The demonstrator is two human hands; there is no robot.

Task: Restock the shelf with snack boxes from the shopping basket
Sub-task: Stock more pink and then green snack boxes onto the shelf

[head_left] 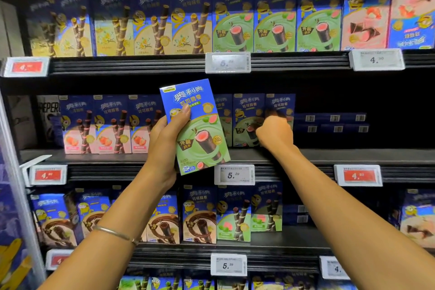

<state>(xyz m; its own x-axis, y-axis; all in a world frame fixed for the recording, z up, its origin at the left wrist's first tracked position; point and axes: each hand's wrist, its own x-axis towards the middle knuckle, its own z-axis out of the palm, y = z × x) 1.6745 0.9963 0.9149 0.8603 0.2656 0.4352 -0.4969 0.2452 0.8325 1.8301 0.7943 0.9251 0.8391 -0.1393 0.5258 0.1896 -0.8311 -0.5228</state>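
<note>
My left hand (166, 139) grips a blue-and-green snack box (200, 134), held upright and slightly tilted in front of the middle shelf (329, 156). My right hand (274, 133) reaches into the middle shelf, its fingers curled around the edge of a matching green snack box (281, 106) that stands in the row. Two more green boxes (247, 120) stand just left of that hand. The shopping basket is out of view.
Pink strawberry boxes (98, 125) fill the middle shelf's left. To the right of my right hand lie flat blue boxes (334, 122) stacked deep in a dark gap. Full rows stand on the upper shelf (150, 63) and lower shelf (235, 248). Price tags (234, 174) line the shelf edges.
</note>
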